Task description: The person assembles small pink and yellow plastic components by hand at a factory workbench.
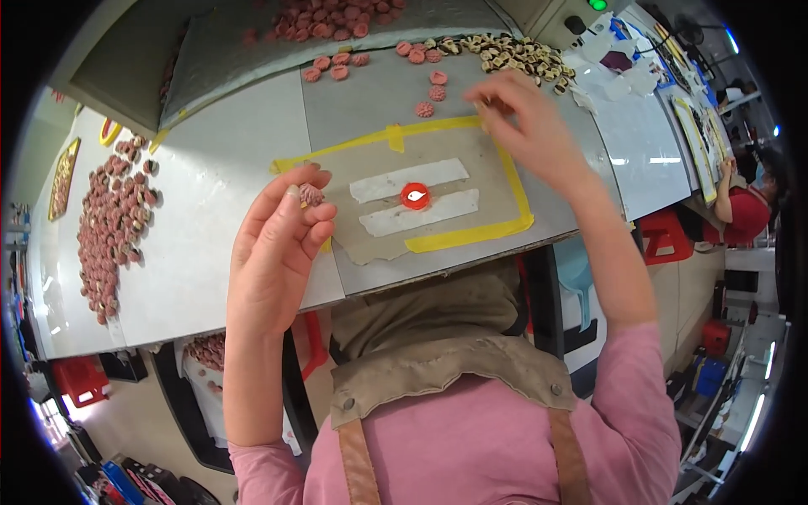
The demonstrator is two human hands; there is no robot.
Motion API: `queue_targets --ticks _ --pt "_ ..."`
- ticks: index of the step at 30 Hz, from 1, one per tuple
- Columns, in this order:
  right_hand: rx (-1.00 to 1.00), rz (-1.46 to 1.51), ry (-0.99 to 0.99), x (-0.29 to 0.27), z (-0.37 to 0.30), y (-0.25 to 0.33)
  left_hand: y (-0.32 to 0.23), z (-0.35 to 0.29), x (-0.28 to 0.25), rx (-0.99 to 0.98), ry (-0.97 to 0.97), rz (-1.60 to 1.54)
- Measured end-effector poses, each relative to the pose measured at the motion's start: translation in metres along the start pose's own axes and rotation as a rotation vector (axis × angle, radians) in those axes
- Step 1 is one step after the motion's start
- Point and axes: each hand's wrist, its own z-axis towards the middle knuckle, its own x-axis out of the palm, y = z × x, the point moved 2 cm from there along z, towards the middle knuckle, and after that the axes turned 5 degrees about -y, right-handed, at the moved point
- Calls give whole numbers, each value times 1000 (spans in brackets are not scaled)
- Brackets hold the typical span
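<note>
Raised over the table's left-middle part, my left hand (273, 236) pinches a small pink bumpy piece (311, 195), shaped like a berry or flower head, between thumb and fingers. My right hand (530, 126) is blurred above the far right corner of a grey-brown mat (492, 164) edged with yellow tape; what its fingertips hold, if anything, is unclear. Two white strips lie on the mat, with a red round spot (404, 199) with a white centre between them. Close to my right hand are a few loose pink pieces (424, 109) and a heap of small dark-and-cream pieces (515, 61).
Many pink pieces (105, 227) spread across the table's left side. Another pink heap (332, 17) lies at the back, under a grey machine housing (101, 59). Crumpled white paper (631, 80) is at the far right. Farther right, a person in red (745, 215) sits working.
</note>
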Motion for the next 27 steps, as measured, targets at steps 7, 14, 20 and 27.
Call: queue_targets --ticks 7,14,20,27 --pt "-180 -78 -72 11 -58 13 17 -6 16 -19 135 62" --pt "36 65 -117 6 -57 15 35 -3 31 -47 133 -36" --pt "25 -63 -58 1 -50 21 38 -5 25 -39 149 -70" --pt "-31 -170 62 4 -39 36 38 -6 18 -15 123 -140"
